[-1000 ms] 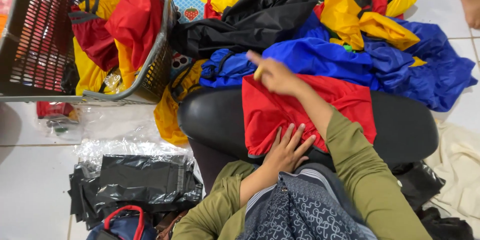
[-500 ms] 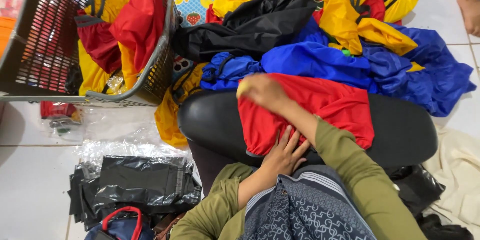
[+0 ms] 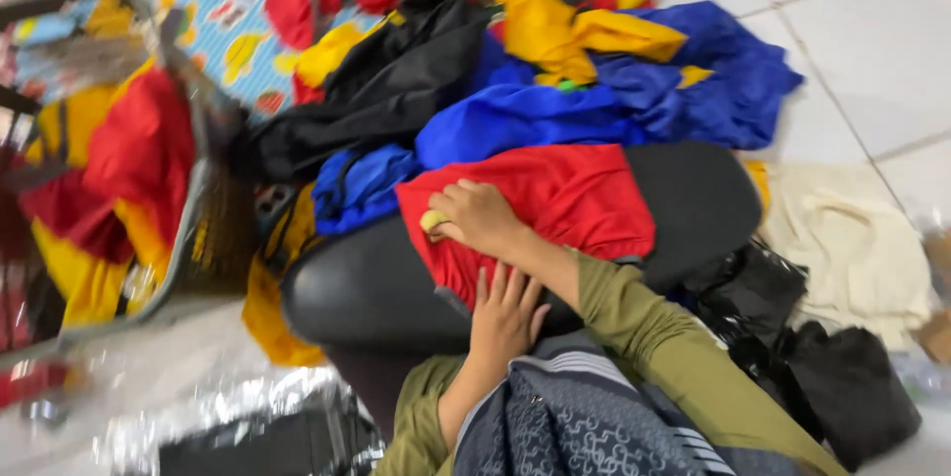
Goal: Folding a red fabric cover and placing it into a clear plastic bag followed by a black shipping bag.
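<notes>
Centre of frame: red cloth (image 3: 555,204) lies spread over a black cushion (image 3: 367,293). Right hand (image 3: 480,218) presses it flat, grip closed on a small yellow piece (image 3: 433,221). Left hand (image 3: 505,313), fingers spread, pins the near edge, holding nothing.
</notes>
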